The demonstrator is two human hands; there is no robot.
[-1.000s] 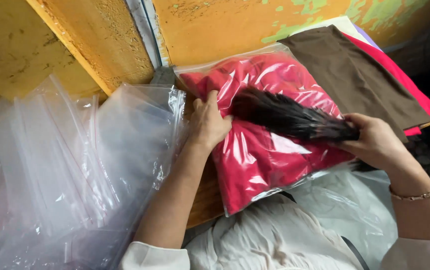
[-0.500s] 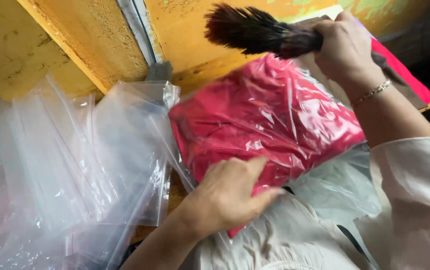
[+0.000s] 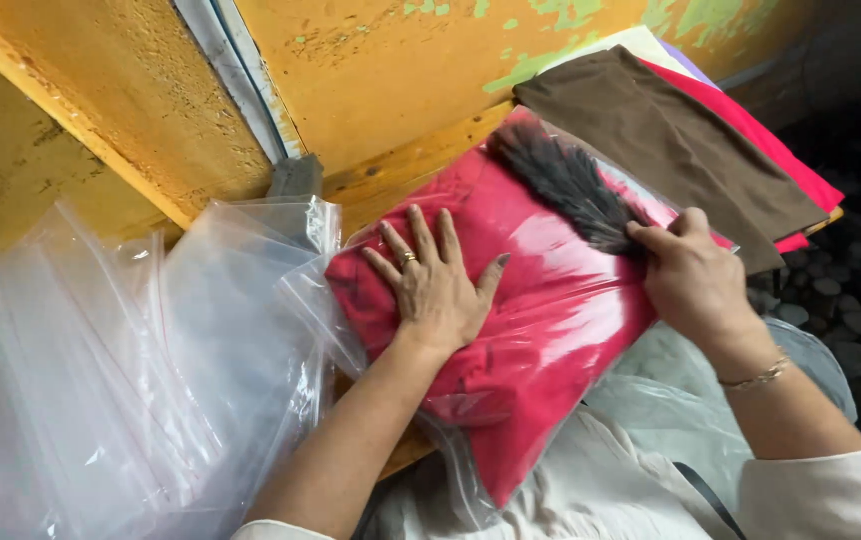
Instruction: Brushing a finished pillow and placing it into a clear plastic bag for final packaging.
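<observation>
A folded red garment sealed in a clear plastic bag lies across my lap and a wooden ledge. My left hand lies flat on the bag's left part, fingers spread, a ring on one finger. My right hand grips the handle of a dark bristly brush, whose bristles rest on the bag's upper part. A thin bracelet circles my right wrist.
A heap of empty clear plastic bags lies at the left. A stack of folded cloths, brown on top with red beneath, sits at the upper right. A yellow painted wall with a wooden ledge rises behind.
My right hand brought the brush down from above the bag onto its upper part. My left hand moved up from the bag's lower edge and now presses flat on its left part.
</observation>
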